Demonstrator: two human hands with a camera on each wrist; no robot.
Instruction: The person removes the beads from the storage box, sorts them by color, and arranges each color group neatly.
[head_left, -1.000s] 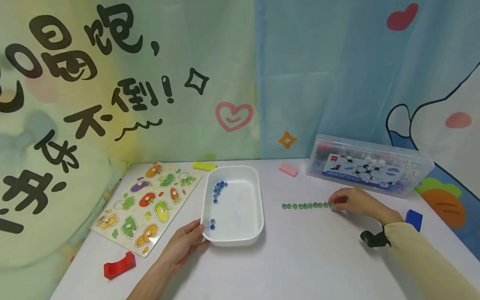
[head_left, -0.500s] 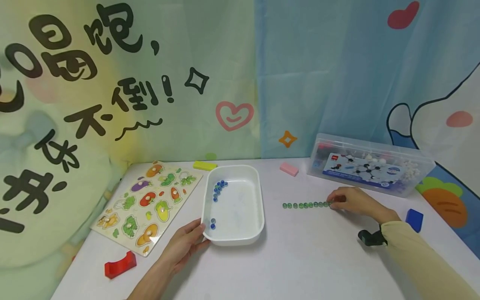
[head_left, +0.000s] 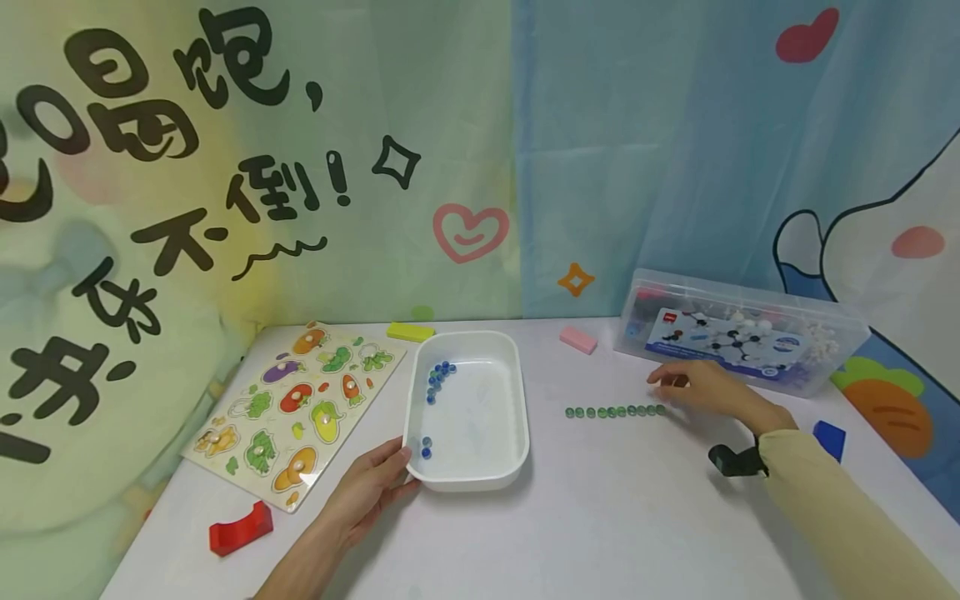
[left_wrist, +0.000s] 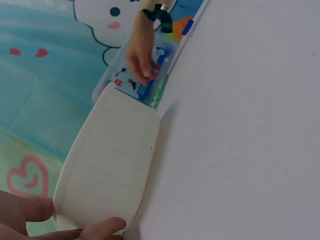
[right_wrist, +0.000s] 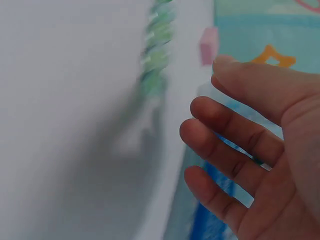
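My left hand [head_left: 366,487] grips the near-left side of a white plastic tray [head_left: 480,421], thumb at the rim and fingers below it. Several blue glass marbles [head_left: 435,382] lie inside the tray along its left side, most in a cluster at the back. To the right of the tray, several green glass marbles [head_left: 617,412] stand in a straight row on the white table. Just above and behind the row's right end hovers my right hand [head_left: 708,388]. In the right wrist view its fingers [right_wrist: 212,132] are loosely bent and spread from the thumb, holding nothing.
A vegetable puzzle board [head_left: 292,412] lies left of the tray, with a red block [head_left: 240,530] in front. Yellow [head_left: 409,332] and pink [head_left: 578,339] blocks lie at the back. Behind my right hand stands a clear plastic box [head_left: 738,333]; a blue block [head_left: 829,440] lies right.
My right hand has let go of the last green marble at the row's right end and lifted up and back from it. The left hand and tray stay put.
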